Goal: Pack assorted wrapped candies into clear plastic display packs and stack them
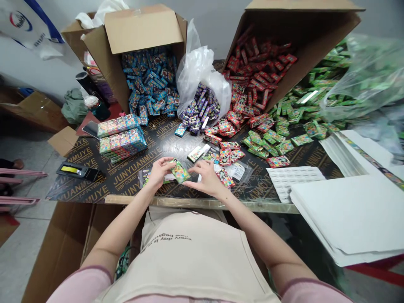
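Note:
My left hand [159, 170] pinches a small green candy-print box [179, 172] just above the black plywood table [94, 185]. My right hand [206, 179] holds the edge of a clear plastic sleeve [192, 176] beside that box, fingers curled. More small boxes, red [224, 156] and mixed, and flat clear sleeves [238, 170] lie right behind my hands.
A tipped carton of blue boxes [151, 84] stands at the back left, a plastic bag of purple ones [202, 107] in the middle, a tipped carton of red ones [255, 71] to the right, green ones [284, 126] spilled beyond. Wrapped stacks [121, 139] sit left; white sheets [347, 210] right.

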The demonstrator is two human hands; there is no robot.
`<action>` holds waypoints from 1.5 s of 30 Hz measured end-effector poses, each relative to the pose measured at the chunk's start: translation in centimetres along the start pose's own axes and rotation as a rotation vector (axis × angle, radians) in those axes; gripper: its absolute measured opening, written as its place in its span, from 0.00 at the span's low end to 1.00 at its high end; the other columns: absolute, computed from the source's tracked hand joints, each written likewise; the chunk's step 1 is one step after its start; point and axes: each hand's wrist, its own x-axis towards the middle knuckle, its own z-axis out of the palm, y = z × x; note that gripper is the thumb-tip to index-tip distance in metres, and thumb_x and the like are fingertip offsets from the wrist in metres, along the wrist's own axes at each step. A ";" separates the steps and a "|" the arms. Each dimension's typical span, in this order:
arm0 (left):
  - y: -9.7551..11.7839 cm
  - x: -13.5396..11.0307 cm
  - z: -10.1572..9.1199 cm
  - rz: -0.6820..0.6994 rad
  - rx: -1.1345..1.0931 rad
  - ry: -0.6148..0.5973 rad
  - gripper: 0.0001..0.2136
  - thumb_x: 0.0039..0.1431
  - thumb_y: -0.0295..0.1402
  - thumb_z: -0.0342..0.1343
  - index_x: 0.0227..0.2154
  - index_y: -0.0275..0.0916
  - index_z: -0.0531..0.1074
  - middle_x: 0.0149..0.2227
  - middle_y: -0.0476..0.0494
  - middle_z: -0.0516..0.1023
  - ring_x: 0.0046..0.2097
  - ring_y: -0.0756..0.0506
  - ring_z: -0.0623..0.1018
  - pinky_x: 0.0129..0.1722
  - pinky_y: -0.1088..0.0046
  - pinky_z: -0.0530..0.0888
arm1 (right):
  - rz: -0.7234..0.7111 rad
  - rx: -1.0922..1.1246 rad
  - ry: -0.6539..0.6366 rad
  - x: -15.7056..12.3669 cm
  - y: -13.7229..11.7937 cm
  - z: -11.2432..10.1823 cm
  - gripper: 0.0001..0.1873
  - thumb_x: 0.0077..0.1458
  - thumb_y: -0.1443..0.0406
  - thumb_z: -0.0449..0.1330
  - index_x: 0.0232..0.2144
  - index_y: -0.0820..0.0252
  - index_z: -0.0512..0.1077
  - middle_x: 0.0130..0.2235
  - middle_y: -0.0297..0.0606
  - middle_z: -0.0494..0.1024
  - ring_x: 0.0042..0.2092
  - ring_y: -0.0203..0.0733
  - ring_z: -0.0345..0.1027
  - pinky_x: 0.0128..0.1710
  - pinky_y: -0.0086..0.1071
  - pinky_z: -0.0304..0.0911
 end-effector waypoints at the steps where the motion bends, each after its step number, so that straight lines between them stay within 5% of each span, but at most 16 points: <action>1: 0.2 0.2 -0.2 -0.012 0.004 -0.003 0.23 0.30 0.33 0.73 0.34 0.33 0.74 0.26 0.47 0.79 0.26 0.50 0.77 0.28 0.75 0.73 | -0.014 0.044 -0.017 -0.3 0.1 -0.1 0.23 0.48 0.47 0.64 0.35 0.60 0.76 0.37 0.42 0.73 0.44 0.48 0.66 0.50 0.46 0.53; 3: 0.2 0.3 -0.4 -0.056 0.033 -0.058 0.25 0.31 0.32 0.73 0.37 0.33 0.74 0.27 0.46 0.80 0.26 0.50 0.77 0.28 0.75 0.73 | -0.043 0.108 -0.021 -0.7 0.0 -0.2 0.27 0.46 0.48 0.66 0.42 0.60 0.74 0.46 0.47 0.72 0.51 0.53 0.65 0.53 0.47 0.53; 6: -0.3 0.2 0.0 -0.081 0.100 -0.157 0.27 0.33 0.32 0.72 0.41 0.34 0.72 0.27 0.47 0.79 0.25 0.49 0.77 0.27 0.75 0.72 | -0.113 0.175 -0.063 -0.7 -0.3 -0.1 0.44 0.45 0.50 0.67 0.61 0.58 0.59 0.61 0.52 0.61 0.61 0.57 0.55 0.58 0.51 0.48; 9: -0.9 0.2 -0.1 -0.031 0.244 -0.222 0.29 0.41 0.38 0.69 0.47 0.35 0.69 0.29 0.45 0.79 0.28 0.47 0.78 0.30 0.73 0.72 | -0.155 0.223 -0.068 -0.4 -0.2 0.3 0.42 0.45 0.56 0.66 0.61 0.54 0.56 0.57 0.46 0.68 0.58 0.54 0.60 0.59 0.50 0.48; 12: -1.1 0.7 -1.8 0.218 0.611 -0.222 0.33 0.46 0.44 0.64 0.54 0.36 0.65 0.42 0.36 0.79 0.44 0.40 0.78 0.44 0.61 0.73 | -0.072 0.139 0.039 -0.4 1.1 0.7 0.37 0.42 0.58 0.65 0.56 0.53 0.63 0.51 0.43 0.72 0.53 0.53 0.63 0.57 0.49 0.48; 15: -1.4 1.2 -4.3 0.517 1.178 -0.210 0.44 0.36 0.43 0.70 0.59 0.39 0.62 0.55 0.32 0.71 0.58 0.31 0.68 0.59 0.49 0.60 | 0.016 0.005 0.116 -0.6 3.3 1.3 0.35 0.42 0.58 0.65 0.54 0.54 0.64 0.50 0.43 0.72 0.52 0.54 0.64 0.59 0.50 0.44; 19: -2.3 1.3 -6.2 0.603 1.515 -0.271 0.51 0.37 0.39 0.69 0.65 0.40 0.50 0.54 0.34 0.71 0.56 0.33 0.69 0.60 0.47 0.56 | 0.017 -0.051 0.069 -1.0 4.8 2.5 0.34 0.46 0.58 0.64 0.56 0.54 0.63 0.51 0.44 0.73 0.53 0.55 0.64 0.61 0.54 0.37; 24: -2.3 0.7 -6.3 0.645 1.389 -0.277 0.56 0.40 0.38 0.68 0.67 0.42 0.36 0.53 0.37 0.71 0.55 0.36 0.70 0.60 0.50 0.57 | -0.002 0.142 -0.011 -1.1 4.3 2.8 0.41 0.44 0.56 0.67 0.59 0.55 0.59 0.55 0.46 0.71 0.56 0.56 0.64 0.61 0.54 0.42; 30: -1.5 0.4 -5.6 0.681 1.311 -0.347 0.55 0.39 0.35 0.69 0.67 0.42 0.41 0.52 0.39 0.69 0.55 0.36 0.69 0.60 0.51 0.60 | -0.009 0.449 -0.170 -0.3 4.4 1.8 0.46 0.42 0.53 0.70 0.61 0.50 0.57 0.61 0.45 0.65 0.62 0.55 0.58 0.64 0.56 0.39; 37: -1.7 2.1 -1.9 0.667 0.813 0.142 0.41 0.36 0.41 0.71 0.57 0.42 0.65 0.44 0.44 0.68 0.48 0.40 0.72 0.52 0.61 0.69 | 0.481 1.185 0.311 3.0 -0.3 3.3 0.46 0.47 0.48 0.65 0.63 0.46 0.50 0.50 0.39 0.75 0.52 0.46 0.70 0.50 0.42 0.67; 41: -3.5 1.9 1.0 0.523 0.375 0.132 0.22 0.49 0.46 0.62 0.45 0.39 0.74 0.39 0.44 0.75 0.45 0.43 0.75 0.47 0.66 0.71 | 0.652 1.279 0.521 5.9 -1.9 3.5 0.32 0.49 0.49 0.61 0.53 0.52 0.61 0.36 0.33 0.78 0.38 0.41 0.74 0.38 0.34 0.70; 45: -4.4 0.5 2.9 0.329 -0.075 0.179 0.20 0.49 0.50 0.60 0.33 0.36 0.75 0.34 0.44 0.79 0.39 0.46 0.77 0.42 0.70 0.72 | 0.793 1.240 0.521 6.6 -1.4 3.0 0.20 0.42 0.57 0.64 0.37 0.54 0.63 0.25 0.27 0.74 0.29 0.40 0.72 0.29 0.32 0.68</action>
